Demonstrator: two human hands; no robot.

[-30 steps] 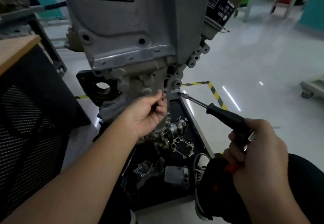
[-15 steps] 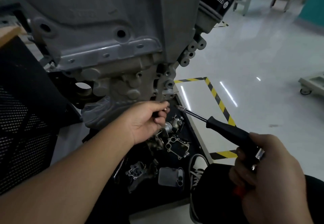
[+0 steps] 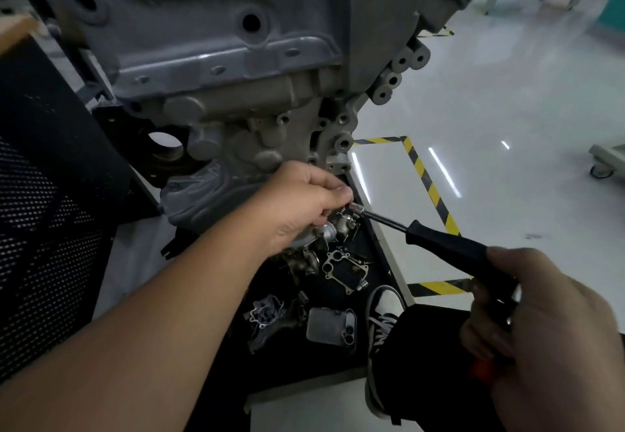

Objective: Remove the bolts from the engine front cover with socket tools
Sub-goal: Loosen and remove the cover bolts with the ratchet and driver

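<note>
The grey engine front cover [image 3: 216,59] fills the upper left, hanging over a black tray. My right hand [image 3: 548,337] grips the black handle of a socket driver [image 3: 443,242], whose thin shaft points up and left. My left hand [image 3: 304,205] is below the cover's lower right corner, fingers pinched at the silver socket tip [image 3: 355,209] of the driver. Whether a bolt sits between the fingertips is hidden. Several empty bolt holes [image 3: 345,142] show along the cover's right edge.
A black tray [image 3: 338,360] on the floor under the engine holds several loose metal parts. My shoe [image 3: 382,316] and dark trouser leg are beside it. Yellow-black floor tape [image 3: 429,181] lies to the right. A black mesh panel [image 3: 44,212] stands at the left.
The driver has come away from the cover and dropped lower. My left hand has followed downward and now pinches at the socket tip. The view has moved closer to the engine.
</note>
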